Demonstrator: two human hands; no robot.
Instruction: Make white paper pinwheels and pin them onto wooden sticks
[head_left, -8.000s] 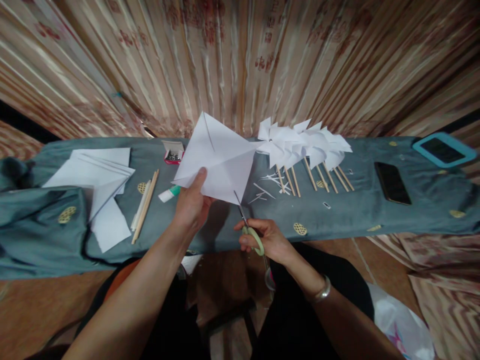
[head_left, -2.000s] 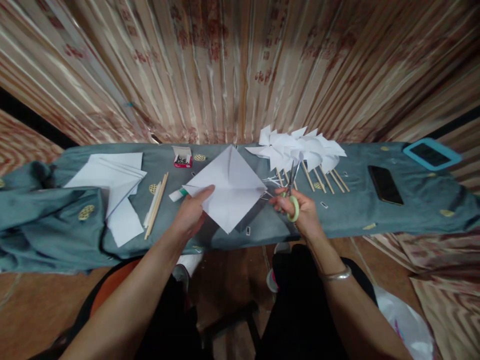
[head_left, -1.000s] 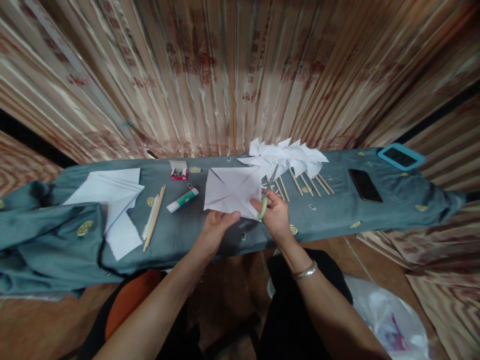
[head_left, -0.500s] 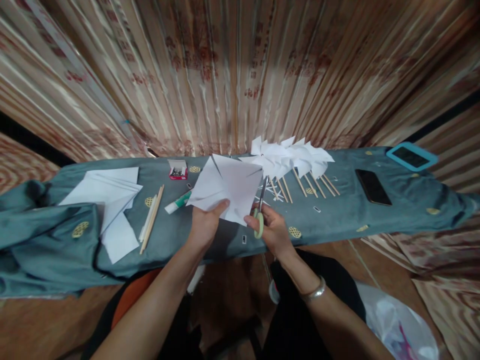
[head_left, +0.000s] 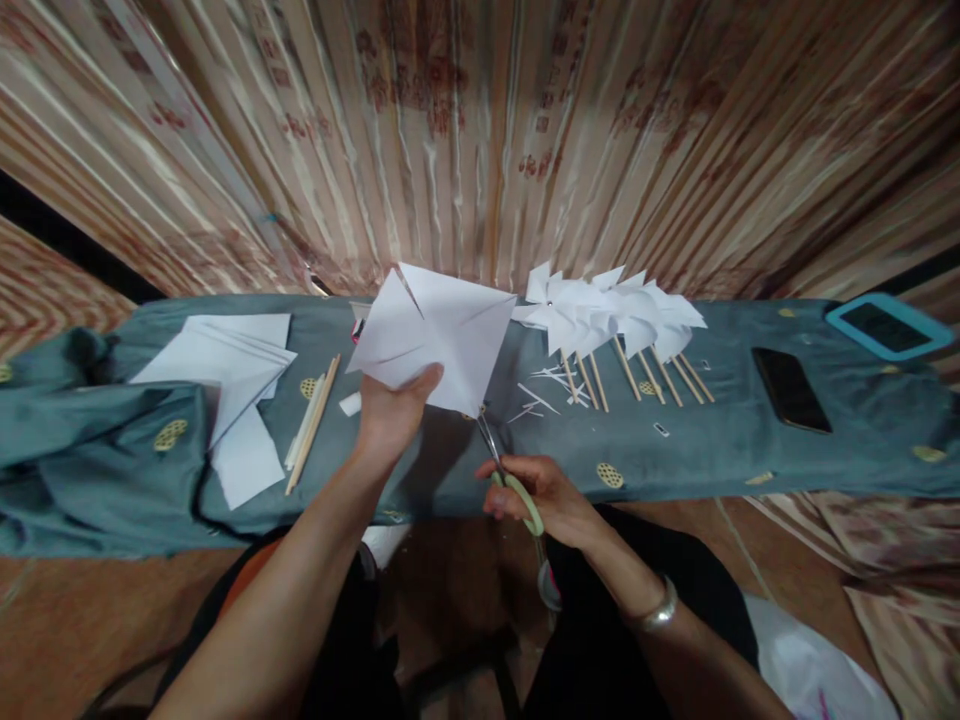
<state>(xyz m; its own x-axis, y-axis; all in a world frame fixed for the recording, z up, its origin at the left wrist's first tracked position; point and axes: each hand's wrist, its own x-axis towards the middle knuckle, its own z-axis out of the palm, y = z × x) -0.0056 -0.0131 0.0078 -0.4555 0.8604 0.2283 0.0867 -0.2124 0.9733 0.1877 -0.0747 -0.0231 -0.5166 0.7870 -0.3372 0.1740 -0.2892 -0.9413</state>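
My left hand (head_left: pixel 394 415) pinches the lower edge of a white paper square (head_left: pixel 450 340), thumb on top, holding it up above the table. Slits run inward from the paper's corners. In my right hand (head_left: pixel 536 492) is a pair of scissors (head_left: pixel 517 490) with pale green handles, fingers in the loops. The scissors' blades reach up to the paper's lower corner; their tips are partly hidden there, so I cannot tell if they are cutting. To the right lie several white paper pinwheels (head_left: pixel 600 310) on wooden sticks, with thin paper strips (head_left: pixel 551 385) beside them.
On the left are stacked white paper sheets (head_left: pixel 217 360) and several wooden sticks (head_left: pixel 311 430). A black phone (head_left: pixel 791 390) and a blue-framed device (head_left: pixel 889 325) lie at the right. Green cloth (head_left: pixel 690 440) covers the narrow table, with a patterned curtain (head_left: pixel 465 130) behind it.
The scissors have moved from the paper's right side to its lower corner, now pointing up and left. The paper has turned and risen slightly leftward. The view has shifted a little left.
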